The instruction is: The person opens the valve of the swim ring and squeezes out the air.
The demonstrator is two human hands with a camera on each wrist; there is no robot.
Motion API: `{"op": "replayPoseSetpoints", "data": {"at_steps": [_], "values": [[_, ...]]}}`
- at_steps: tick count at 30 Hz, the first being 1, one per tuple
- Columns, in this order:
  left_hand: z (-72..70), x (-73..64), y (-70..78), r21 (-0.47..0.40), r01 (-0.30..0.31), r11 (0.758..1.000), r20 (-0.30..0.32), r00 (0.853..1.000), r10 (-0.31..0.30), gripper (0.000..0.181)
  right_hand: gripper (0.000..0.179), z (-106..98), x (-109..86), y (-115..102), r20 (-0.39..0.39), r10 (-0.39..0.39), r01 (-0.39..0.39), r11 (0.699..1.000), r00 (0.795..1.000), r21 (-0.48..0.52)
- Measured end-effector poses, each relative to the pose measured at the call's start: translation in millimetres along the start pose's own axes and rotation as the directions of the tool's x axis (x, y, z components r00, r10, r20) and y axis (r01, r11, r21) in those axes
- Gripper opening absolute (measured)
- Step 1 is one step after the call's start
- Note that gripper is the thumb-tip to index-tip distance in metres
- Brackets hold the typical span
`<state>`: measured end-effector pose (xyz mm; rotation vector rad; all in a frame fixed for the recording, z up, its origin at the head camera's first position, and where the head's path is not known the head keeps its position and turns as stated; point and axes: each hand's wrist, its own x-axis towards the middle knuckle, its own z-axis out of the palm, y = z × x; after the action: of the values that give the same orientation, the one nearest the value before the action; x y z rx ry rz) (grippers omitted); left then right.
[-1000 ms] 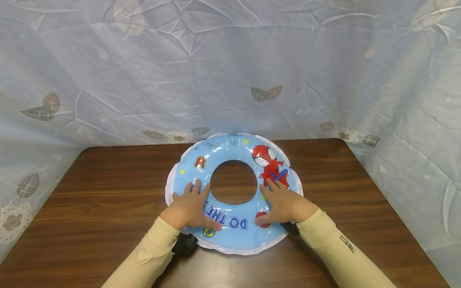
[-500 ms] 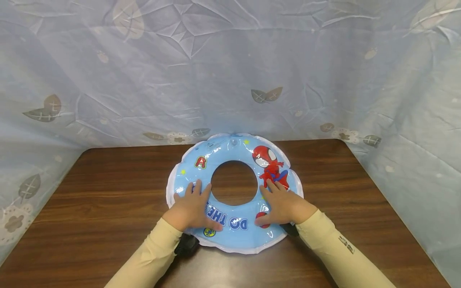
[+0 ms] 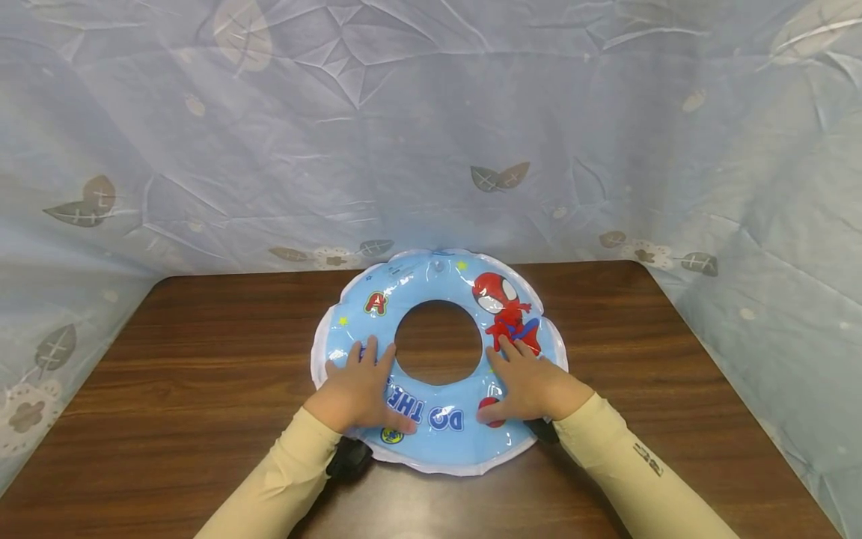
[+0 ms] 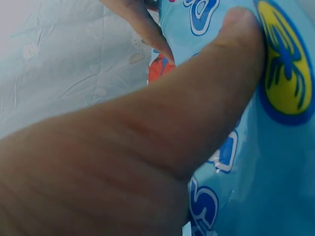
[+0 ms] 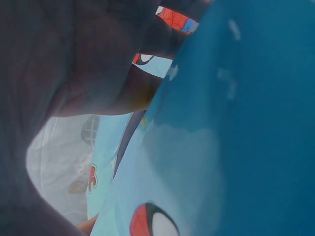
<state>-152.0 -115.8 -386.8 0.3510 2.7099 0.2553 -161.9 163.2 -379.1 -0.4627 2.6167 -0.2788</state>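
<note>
A light-blue inflatable swim ring (image 3: 438, 445) with a pale scalloped rim lies flat on the table, printed with a red cartoon figure, stars and lettering. On its near left part rests my left hand (image 3: 360, 393), fingers spread and thumb pointing inward. My right hand (image 3: 532, 385) lies on the near right part, just below the red figure, its fingers likewise spread. In the left wrist view the thumb (image 4: 216, 69) touches the ring beside a yellow spider emblem (image 4: 285, 64). The right wrist view has the hand (image 5: 93, 59) dark against the ring's blue surface (image 5: 197, 162).
The ring's far edge reaches the back of the brown wooden table (image 3: 202, 374). A pale blue-grey leaf-patterned cloth (image 3: 431, 135) hangs behind the table and along both sides. Dark wrist devices (image 3: 348, 457) sit under both wrists.
Both hands stay spread on the swim ring. Since the first frame, the left hand and forearm have shifted very slightly to the right; otherwise the scene looks the same.
</note>
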Motion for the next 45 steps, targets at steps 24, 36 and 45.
{"op": "replayPoseSetpoints", "data": {"at_steps": [24,36,45], "values": [[-0.3,-0.6,-4.4,-0.019,-0.015,1.0,0.01,1.0,0.015,0.13,0.109,1.6,2.1,2.3,0.014,0.013,-0.013,1.0,1.0,0.006],[1.5,5.9,-4.1,-0.033,0.012,0.999,-0.043,0.999,-0.013,0.1,0.092,-1.8,3.4,5.4,-0.002,-0.002,0.002,1.0,1.0,0.026],[4.0,6.5,-0.3,-0.028,0.031,0.999,-0.065,0.997,-0.033,0.105,0.093,0.7,5.1,5.9,-0.007,0.009,-0.009,1.0,1.0,0.01]]}}
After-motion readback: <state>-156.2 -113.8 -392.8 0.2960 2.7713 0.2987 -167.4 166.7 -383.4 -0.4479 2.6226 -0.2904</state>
